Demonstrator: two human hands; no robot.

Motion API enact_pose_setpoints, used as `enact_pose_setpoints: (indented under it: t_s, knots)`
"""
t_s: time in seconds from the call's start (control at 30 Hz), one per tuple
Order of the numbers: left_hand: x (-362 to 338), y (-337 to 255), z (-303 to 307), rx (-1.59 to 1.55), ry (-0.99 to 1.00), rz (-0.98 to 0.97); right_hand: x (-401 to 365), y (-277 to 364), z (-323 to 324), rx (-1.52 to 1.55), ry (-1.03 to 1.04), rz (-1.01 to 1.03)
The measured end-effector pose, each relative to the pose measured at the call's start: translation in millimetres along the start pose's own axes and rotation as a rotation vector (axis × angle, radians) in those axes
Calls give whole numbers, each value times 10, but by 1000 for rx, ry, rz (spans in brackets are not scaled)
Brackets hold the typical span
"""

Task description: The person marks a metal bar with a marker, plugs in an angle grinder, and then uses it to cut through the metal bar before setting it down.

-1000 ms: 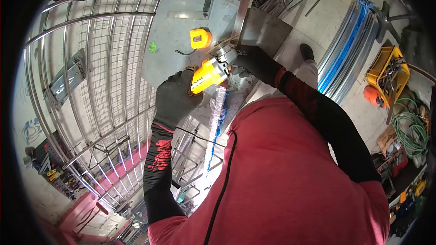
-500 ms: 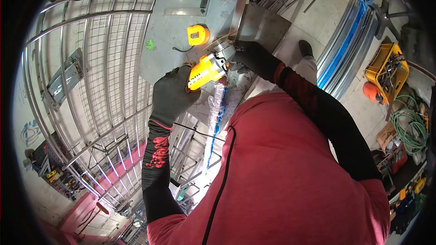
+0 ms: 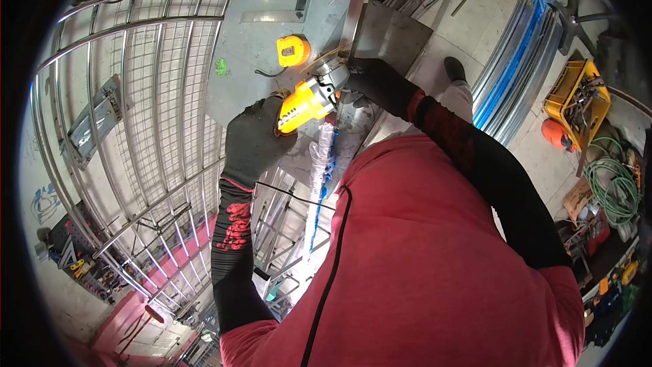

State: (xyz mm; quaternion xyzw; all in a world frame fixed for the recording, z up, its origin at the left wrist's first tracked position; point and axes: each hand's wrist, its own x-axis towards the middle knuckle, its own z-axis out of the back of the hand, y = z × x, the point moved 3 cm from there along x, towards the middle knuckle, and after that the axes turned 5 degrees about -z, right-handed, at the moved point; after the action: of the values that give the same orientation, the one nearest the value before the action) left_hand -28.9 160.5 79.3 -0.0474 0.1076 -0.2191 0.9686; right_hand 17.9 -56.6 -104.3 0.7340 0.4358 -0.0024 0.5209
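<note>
A yellow angle grinder [image 3: 302, 107] with a grey metal head is tilted over the work surface. My left hand [image 3: 257, 137], in a dark glove, is closed around its rear body. Closed at the grinder's head is my gloved right hand [image 3: 370, 83]; its fingertips are partly hidden. Beside the head, a long metal bar [image 3: 360, 7] runs away from me. A plastic-wrapped length [image 3: 320, 160] with blue strips extends from under the grinder toward my body.
On the grey metal tabletop [image 3: 251, 54] lie a yellow tape measure [image 3: 292, 51] and a steel square [image 3: 275, 17]. A tubular metal frame with mesh [image 3: 156, 81] stands at left. Bundled metal tubes [image 3: 506, 71] and a yellow crate [image 3: 577, 105] are on the floor at right.
The grinder has rolled slightly in my hands, showing dark lettering on its side. Both hands keep their hold, and the whole view has shifted a little.
</note>
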Motion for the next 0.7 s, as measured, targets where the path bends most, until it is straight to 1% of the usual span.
enact_pose_setpoints:
  t_s: [0.23, 0.7]
  knots:
    - [3, 38, -25, 14, 17, 3, 4, -5, 4, -23, 19, 35]
    - [5, 88, -65, -7, 11, -6, 1, 9, 14, -25, 17, 16]
